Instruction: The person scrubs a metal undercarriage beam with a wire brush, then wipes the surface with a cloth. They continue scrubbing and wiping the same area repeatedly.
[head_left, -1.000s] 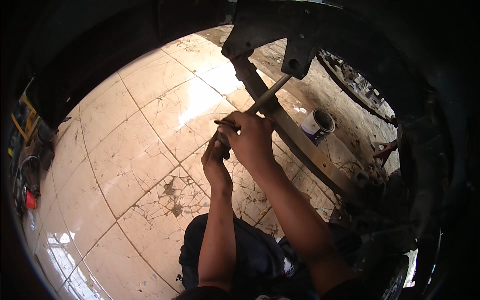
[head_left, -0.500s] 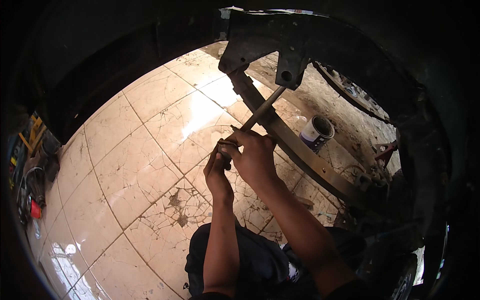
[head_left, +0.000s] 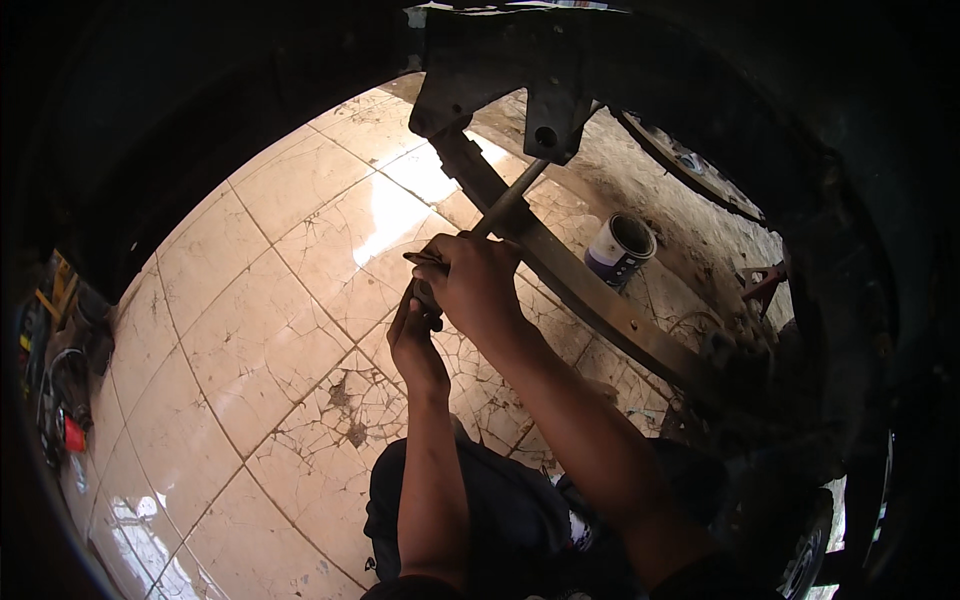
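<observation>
My left hand [head_left: 415, 345] is closed around a small dark metal part [head_left: 427, 293], its fingers pointing up. Just above and to the right, my right hand [head_left: 474, 278] is closed at the same part, with a thin dark piece [head_left: 424, 259] showing at its fingertips. A round metal rod [head_left: 517, 193] slants from a dark bracket [head_left: 545, 105] down to behind my right hand. My fingers hide the rod's lower end and whether it meets the part. To the right of my hands runs a curved leaf spring [head_left: 600, 305], passing behind the rod.
A white and dark open can [head_left: 620, 248] stands on the cracked tile floor [head_left: 270, 320] beyond the leaf spring. A reddish stand [head_left: 764, 284] is farther right. Tools and a red object [head_left: 74, 434] lie at the far left. Dark vehicle bodywork [head_left: 220, 130] arches overhead.
The view has shifted slightly. My right hand has turned, and the thin dark piece now sticks out to its left. Both hands are still closed at the small metal part.
</observation>
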